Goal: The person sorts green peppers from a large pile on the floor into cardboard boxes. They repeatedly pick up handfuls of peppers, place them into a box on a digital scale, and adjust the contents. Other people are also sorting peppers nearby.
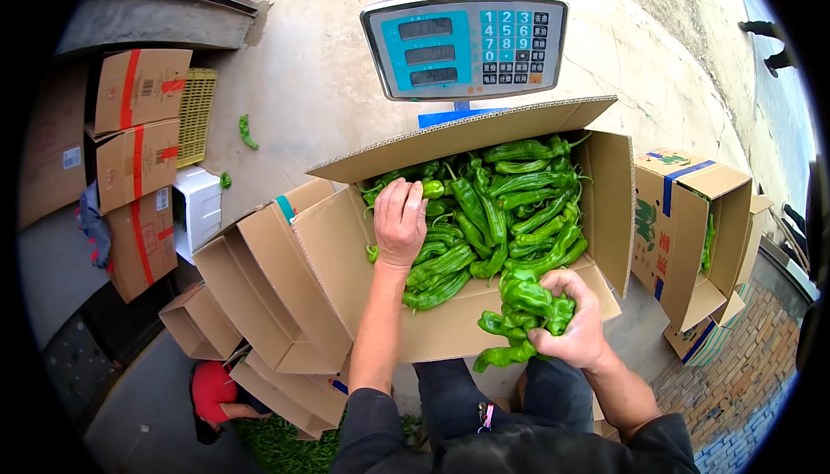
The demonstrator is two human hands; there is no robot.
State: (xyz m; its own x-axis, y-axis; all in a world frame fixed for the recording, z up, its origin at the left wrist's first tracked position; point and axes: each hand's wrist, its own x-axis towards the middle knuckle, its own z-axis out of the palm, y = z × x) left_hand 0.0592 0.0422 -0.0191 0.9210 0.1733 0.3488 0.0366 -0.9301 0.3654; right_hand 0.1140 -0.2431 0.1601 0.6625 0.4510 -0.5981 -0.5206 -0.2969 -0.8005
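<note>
An open cardboard box (454, 338) full of long green peppers (480, 198) stands before me, most of the peppers laid in rows. My left hand (400, 221) reaches into its left side, fingers curled on a light green pepper (433, 189) whose end shows beside the fingertips. Over the front right flap, my right hand (574, 318) grips a bunch of green peppers (525, 305), some hanging below the fingers. Behind the raised back flap is a digital scale display (463, 46) with a keypad. A blue part of the scale (454, 116) shows below it; the box hides the rest.
Nested open cartons (272, 292) crowd the left, and a green-printed carton (681, 234) stands right. Taped boxes (139, 163), a yellow crate (196, 117) and a white bin (200, 205) are farther left. A person in red (213, 393) bends beside piled greens (279, 441).
</note>
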